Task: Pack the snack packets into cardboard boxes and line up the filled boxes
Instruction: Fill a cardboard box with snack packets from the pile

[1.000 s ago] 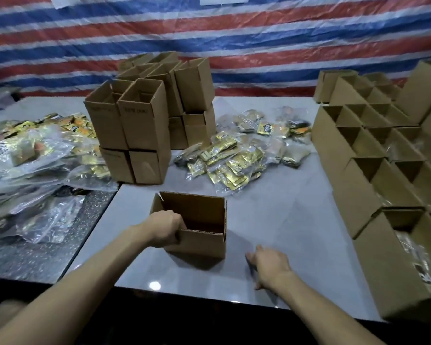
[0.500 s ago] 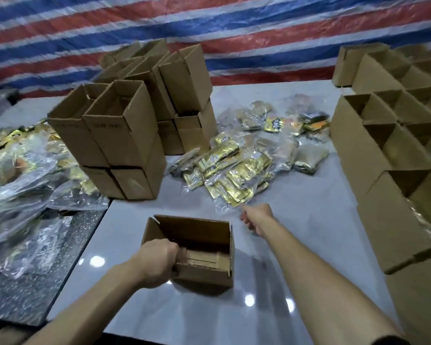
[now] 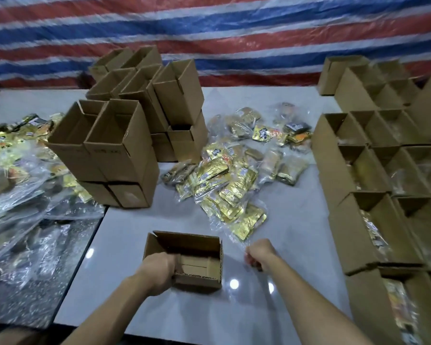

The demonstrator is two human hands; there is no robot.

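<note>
Head view, packing step: left hand (image 3: 159, 270) curls its grip round the empty box (image 3: 199, 280) wall. Right hand (image 3: 259, 252) is by the snack packets (image 3: 224, 192), grip unclear; next, load them.

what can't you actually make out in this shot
Head view only.
Right hand: fingers curl under its own back, so whether it pinches anything is hidden.
Left hand: fingertips hidden inside the open box it grips.
Snack packets: print too small and blurred to read.
Filled boxes: row cut off by the right edge; count unknown.
</note>
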